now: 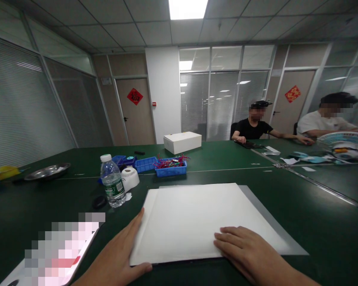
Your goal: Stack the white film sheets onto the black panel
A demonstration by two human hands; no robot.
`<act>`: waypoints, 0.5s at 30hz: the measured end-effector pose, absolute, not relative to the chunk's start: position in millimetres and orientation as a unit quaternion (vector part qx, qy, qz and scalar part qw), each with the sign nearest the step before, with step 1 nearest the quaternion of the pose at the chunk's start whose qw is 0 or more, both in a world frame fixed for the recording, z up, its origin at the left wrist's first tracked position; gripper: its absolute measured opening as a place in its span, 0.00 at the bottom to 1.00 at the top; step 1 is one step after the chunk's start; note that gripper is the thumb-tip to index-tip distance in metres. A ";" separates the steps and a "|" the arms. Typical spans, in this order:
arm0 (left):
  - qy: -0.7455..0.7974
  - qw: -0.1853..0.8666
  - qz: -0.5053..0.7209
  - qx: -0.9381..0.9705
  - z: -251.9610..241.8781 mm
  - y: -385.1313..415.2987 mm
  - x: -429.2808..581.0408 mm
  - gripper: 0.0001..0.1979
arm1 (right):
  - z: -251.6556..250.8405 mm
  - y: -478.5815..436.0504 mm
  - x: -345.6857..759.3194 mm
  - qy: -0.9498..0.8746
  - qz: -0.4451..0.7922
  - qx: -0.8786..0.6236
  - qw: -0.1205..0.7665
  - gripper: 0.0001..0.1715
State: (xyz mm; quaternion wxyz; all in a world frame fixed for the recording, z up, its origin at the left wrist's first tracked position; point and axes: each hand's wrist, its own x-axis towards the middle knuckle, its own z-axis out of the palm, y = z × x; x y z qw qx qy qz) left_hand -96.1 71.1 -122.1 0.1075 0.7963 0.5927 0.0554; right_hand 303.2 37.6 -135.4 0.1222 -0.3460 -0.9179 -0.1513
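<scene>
Resting flat on the white sheet (191, 214), my right grip (246, 248) holds nothing; my left grip (119, 244) spreads wide along the sheet's left edge; uneven pressure could slide it askew on the worktop (331, 228).

Premises are an office, apparently a meeting room. Evidence: suspended tile ceiling (116, 22) with a recessed light panel (188, 9); glazed partition (14, 99) with slatted blinds along the left; a left door (137, 123) and a right door (296, 81) at the far side. A large green table (220, 157) seats a person in black (253, 128) and a person in white (316, 122), far right.
</scene>
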 end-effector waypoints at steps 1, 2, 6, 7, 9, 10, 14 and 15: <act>0.589 0.110 0.051 0.799 -120.5 71.1 -95.1 0.60 | -128.9 36.5 302.4 -0.922 -0.121 -0.348 0.116 0.23; 0.583 0.115 0.043 0.803 -119.0 71.2 -94.4 0.56 | -123.4 35.4 301.7 -0.925 -0.092 -0.351 0.112 0.23; 0.569 0.126 0.006 0.812 -116.2 71.6 -94.9 0.40 | -114.0 32.3 302.4 -0.928 -0.024 -0.352 0.119 0.25; 0.570 0.126 0.002 0.812 -116.5 71.5 -95.8 0.40 | -113.6 32.1 303.3 -0.928 -0.015 -0.350 0.125 0.25; 0.568 0.122 0.003 0.814 -118.2 71.7 -98.1 0.41 | -111.3 32.2 304.4 -0.931 -0.011 -0.339 0.137 0.25; 0.565 0.121 0.005 0.816 -119.5 72.0 -99.4 0.42 | -108.4 32.4 303.9 -0.933 -0.020 -0.329 0.142 0.25; 0.555 0.111 0.024 0.824 -126.0 75.9 -102.9 0.43 | -81.2 24.6 288.9 -0.939 -0.083 -0.262 0.207 0.26; 0.554 0.106 0.027 0.826 -127.4 77.2 -103.2 0.43 | -71.5 17.9 282.2 -0.935 -0.092 -0.244 0.240 0.27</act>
